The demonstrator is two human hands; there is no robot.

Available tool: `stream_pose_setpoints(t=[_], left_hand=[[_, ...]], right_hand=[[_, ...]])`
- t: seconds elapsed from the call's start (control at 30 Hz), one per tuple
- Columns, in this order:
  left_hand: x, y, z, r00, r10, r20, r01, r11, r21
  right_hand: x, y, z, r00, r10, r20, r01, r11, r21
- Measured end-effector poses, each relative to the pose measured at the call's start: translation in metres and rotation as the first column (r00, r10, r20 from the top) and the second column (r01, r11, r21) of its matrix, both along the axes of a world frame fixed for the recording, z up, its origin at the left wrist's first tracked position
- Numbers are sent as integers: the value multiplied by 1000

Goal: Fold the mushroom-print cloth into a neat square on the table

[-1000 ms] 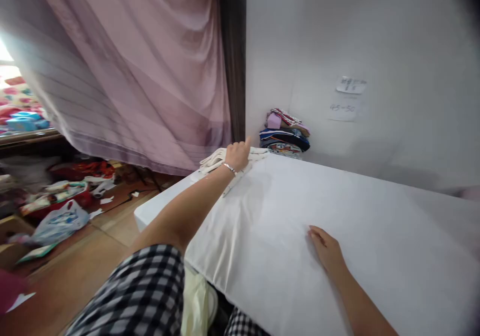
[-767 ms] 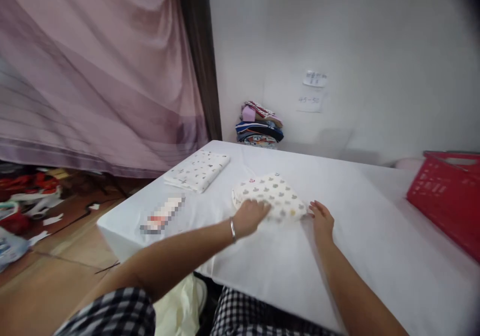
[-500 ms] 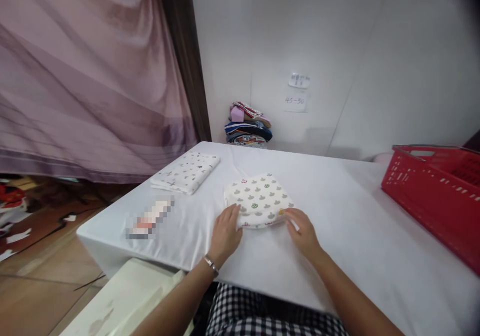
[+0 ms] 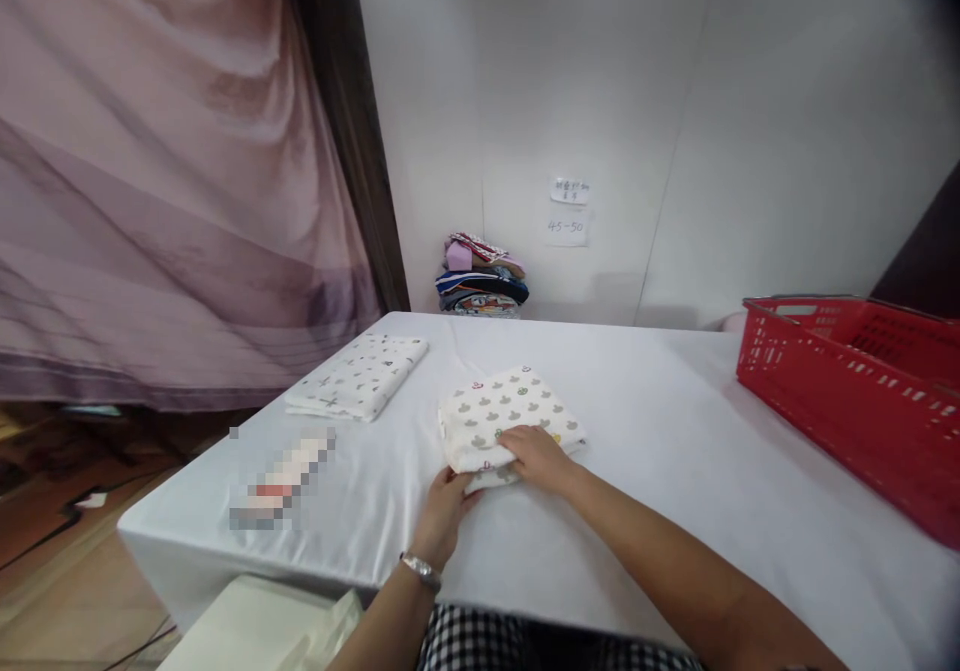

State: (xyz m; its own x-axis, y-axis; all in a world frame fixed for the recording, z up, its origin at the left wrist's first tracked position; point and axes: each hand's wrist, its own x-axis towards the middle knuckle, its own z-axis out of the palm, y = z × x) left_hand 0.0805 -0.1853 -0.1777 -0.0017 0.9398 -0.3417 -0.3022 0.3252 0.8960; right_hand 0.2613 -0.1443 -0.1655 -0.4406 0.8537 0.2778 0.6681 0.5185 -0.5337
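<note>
A folded white cloth with grey and coloured prints (image 4: 504,410) lies on the white table (image 4: 675,471) in front of me. My left hand (image 4: 444,511) grips its near left corner, fingers tucked under the edge. My right hand (image 4: 538,456) rests flat on top of the cloth's near edge, pressing it down. A second folded white patterned cloth (image 4: 360,377) lies further left on the table, apart from both hands.
A red plastic basket (image 4: 862,391) stands on the table at the right. A pile of colourful folded clothes (image 4: 480,276) sits by the wall at the table's far edge. A blurred small item (image 4: 281,479) lies near the left edge. A pink curtain (image 4: 172,171) hangs left.
My left hand came back from the far left corner to the printed cloth in front of me. Both hands drew close together at the cloth's near edge, and the view swung right.
</note>
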Motion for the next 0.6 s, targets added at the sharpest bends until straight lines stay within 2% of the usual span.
stream_pose_setpoints(t=[0.07, 0.17, 0.2, 0.23, 0.3, 0.33, 0.37, 0.4, 0.47, 0.53, 0.6], left_hand=[[6, 12, 7, 998, 4, -60, -5, 1000, -12], [11, 33, 32, 994, 6, -113, -1, 999, 47], [10, 39, 42, 994, 23, -110, -12, 995, 99], [8, 45, 52, 994, 46, -98, -30, 987, 155], [-2, 53, 67, 994, 85, -75, -63, 966, 252], [-9, 54, 70, 991, 99, -88, -72, 961, 268], [-15, 54, 69, 988, 100, -119, -65, 963, 263], [-22, 51, 66, 982, 83, -168, -41, 971, 236], [-34, 42, 50, 956, -18, -293, 60, 989, 135], [-42, 31, 32, 896, -151, -418, 185, 982, 43], [-46, 23, 20, 814, -237, -531, 275, 961, -6]], right_hand=[[5, 16, 6, 968, -166, -190, 141, 980, -139], [35, 42, 40, 821, -398, -410, 324, 915, -240], [52, 48, 55, 659, -456, -599, 338, 890, -306], [72, 51, 71, 465, -447, -764, 303, 891, -337], [117, 45, 95, 136, -376, -917, 249, 908, -336], [139, 36, 100, 23, -348, -937, 263, 907, -330], [160, 23, 99, -52, -323, -945, 290, 900, -324], [179, 7, 92, -96, -326, -941, 319, 885, -339], [208, -33, 60, -81, -473, -877, 284, 833, -475], [228, -75, 17, -120, -646, -754, 308, 698, -647], [242, -112, -23, -171, -722, -670, 363, 586, -724]])
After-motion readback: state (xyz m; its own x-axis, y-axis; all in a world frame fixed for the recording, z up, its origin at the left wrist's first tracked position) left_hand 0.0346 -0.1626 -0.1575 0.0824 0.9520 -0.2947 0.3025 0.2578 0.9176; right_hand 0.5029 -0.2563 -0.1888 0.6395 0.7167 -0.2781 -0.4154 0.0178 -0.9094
